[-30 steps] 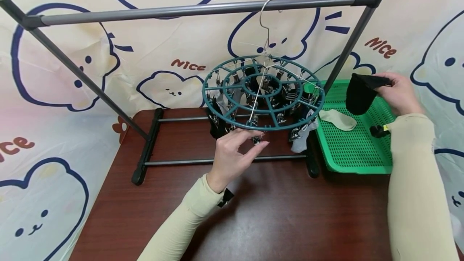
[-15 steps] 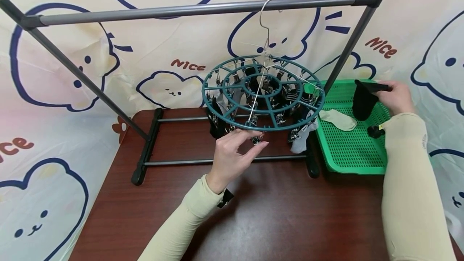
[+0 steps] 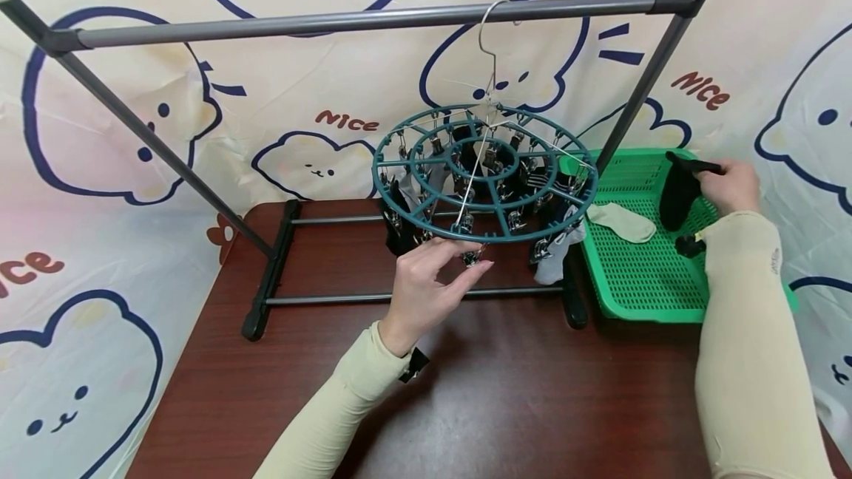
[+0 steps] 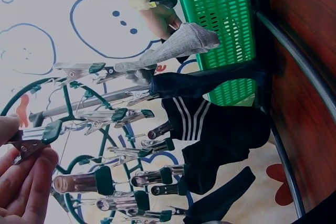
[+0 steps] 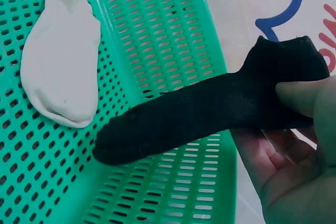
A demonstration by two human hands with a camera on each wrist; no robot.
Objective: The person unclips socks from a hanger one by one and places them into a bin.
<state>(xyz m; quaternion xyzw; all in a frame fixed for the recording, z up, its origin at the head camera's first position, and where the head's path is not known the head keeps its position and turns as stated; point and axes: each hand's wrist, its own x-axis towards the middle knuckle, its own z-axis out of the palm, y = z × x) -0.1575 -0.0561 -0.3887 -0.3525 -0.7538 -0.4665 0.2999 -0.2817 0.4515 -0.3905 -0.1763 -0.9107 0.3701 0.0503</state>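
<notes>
My left hand (image 3: 426, 283) pinches a metal clip (image 4: 32, 139) with green tips, at the near rim of a round teal sock hanger (image 3: 492, 236). Between thumb and fingers the clip shows close up in the left wrist view. Over at the right, my right hand (image 3: 731, 187) grips a black sock (image 5: 184, 116) by its cuff, thumb on top and fingers beneath. The toe of that sock droops into the green basket (image 3: 652, 313). Beside it in the basket lies a whitish sock (image 5: 60, 72).
The hanger hooks over the bar of a grey rack (image 3: 286, 26) standing on the brown table (image 3: 532, 398). Several socks hang from its clips, including a grey sock (image 4: 173, 45) and a black striped sock (image 4: 226, 124). A patterned cloth (image 3: 166, 265) covers the wall behind.
My right hand has come down and slightly left at first, lowering the black sock further into the basket. The left hand has stayed on the clip.
</notes>
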